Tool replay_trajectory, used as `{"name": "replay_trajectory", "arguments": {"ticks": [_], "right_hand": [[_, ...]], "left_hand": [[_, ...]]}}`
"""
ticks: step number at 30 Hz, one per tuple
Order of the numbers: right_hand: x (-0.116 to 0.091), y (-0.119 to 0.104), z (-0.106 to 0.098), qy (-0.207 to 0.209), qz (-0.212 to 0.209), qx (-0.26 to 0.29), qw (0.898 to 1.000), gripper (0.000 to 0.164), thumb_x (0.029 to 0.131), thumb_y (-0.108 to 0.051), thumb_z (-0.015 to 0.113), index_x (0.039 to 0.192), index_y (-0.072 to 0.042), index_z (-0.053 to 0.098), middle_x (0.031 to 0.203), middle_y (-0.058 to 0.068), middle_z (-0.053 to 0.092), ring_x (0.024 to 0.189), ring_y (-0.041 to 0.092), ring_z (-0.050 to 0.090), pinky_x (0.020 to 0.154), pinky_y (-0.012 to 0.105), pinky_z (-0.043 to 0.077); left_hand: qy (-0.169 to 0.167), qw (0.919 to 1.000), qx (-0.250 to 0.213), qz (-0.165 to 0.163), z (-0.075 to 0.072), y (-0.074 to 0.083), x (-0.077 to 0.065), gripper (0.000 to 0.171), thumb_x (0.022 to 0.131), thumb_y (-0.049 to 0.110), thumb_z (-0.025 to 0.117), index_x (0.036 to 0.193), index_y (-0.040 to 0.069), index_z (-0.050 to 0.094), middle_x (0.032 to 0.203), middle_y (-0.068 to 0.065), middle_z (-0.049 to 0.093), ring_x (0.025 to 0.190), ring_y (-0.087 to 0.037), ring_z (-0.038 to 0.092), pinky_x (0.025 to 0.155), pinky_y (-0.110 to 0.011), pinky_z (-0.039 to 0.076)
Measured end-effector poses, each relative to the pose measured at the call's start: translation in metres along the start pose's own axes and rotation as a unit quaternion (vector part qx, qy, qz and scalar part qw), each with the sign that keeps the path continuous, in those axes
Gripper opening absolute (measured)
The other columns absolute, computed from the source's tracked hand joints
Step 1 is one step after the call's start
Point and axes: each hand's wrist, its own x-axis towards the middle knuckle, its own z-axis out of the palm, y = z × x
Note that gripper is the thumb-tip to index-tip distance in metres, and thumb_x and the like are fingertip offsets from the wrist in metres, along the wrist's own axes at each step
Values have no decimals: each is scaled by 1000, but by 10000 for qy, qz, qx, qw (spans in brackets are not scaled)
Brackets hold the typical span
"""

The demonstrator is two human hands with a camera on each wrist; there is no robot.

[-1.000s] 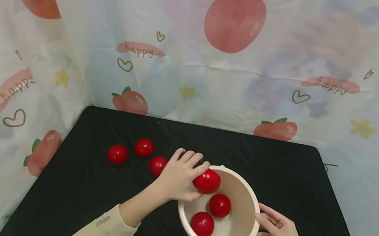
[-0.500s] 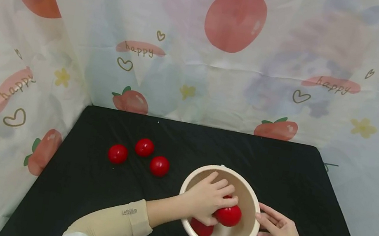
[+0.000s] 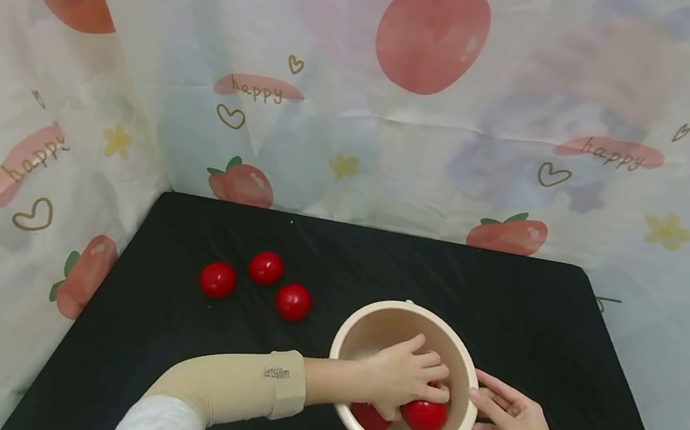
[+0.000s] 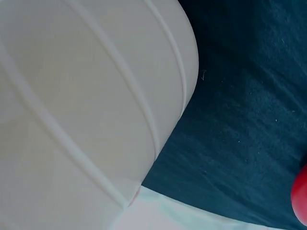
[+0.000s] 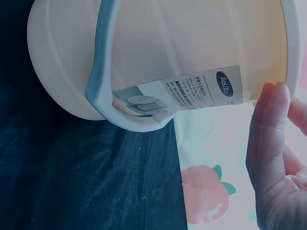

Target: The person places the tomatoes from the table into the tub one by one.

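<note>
Head view: a left hand holds a red ball low inside a cream bucket, fingers bent over the ball and thumb at its side; how hard they press, we cannot tell. A right hand pinches the bucket's rim between thumb and fingers. The bucket stands on a black-covered table, nearer its right edge than its left and well in from its far edge. A second ball lies in it, partly hidden by the left hand. Near the table's far left corner sit a leftmost ball, a rear ball and a nearer ball.

We judge the balls light, firm and glossy, apt to slip or roll from a fingertip hold; we would take each from above, fingers and thumb round its widest part. The bucket looks like stiff, light plastic, likely to slide or tip if knocked, so we favour the rim opposite the working hand. The right wrist view shows a handle along the outer wall, probably too free-swinging to steady anything, beside a printed label. Nothing strikes us as fragile.
</note>
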Motion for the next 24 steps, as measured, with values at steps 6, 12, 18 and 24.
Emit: {"name": "replay_trajectory", "arguments": {"ticks": [6,12,18,24], "right_hand": [[10,20,-9,-253,-298,254,9989,46,87,-17,62,128,0,49,89,-2,67,77,13,65,62,32,55],[37,72,-30,-792,-968,769,9892,39,90,-12,58,128,-6,52,95,7,67,80,20,66,60,38,54],[19,37,-16,-407,-519,426,9969,40,88,-14,60,126,-4,52,91,0,68,79,15,66,62,34,54],[12,24,-9,-200,-364,364,9985,36,88,-11,60,123,-7,56,88,0,68,76,13,65,61,33,55]], "left_hand": [[-507,9986,136,2,4,3,6,85,67,72,56,138,42,22,137,10,34,123,-11,30,101,-37,27],[-937,9950,356,-16,7,8,10,81,70,75,47,139,45,16,137,13,32,122,-8,31,98,-34,28],[-1166,9927,310,26,8,11,10,81,69,75,48,138,47,15,137,16,31,122,-6,29,98,-32,29],[-1242,9918,298,21,7,10,9,82,70,74,49,139,47,14,137,16,31,123,-6,29,99,-32,29]]}}
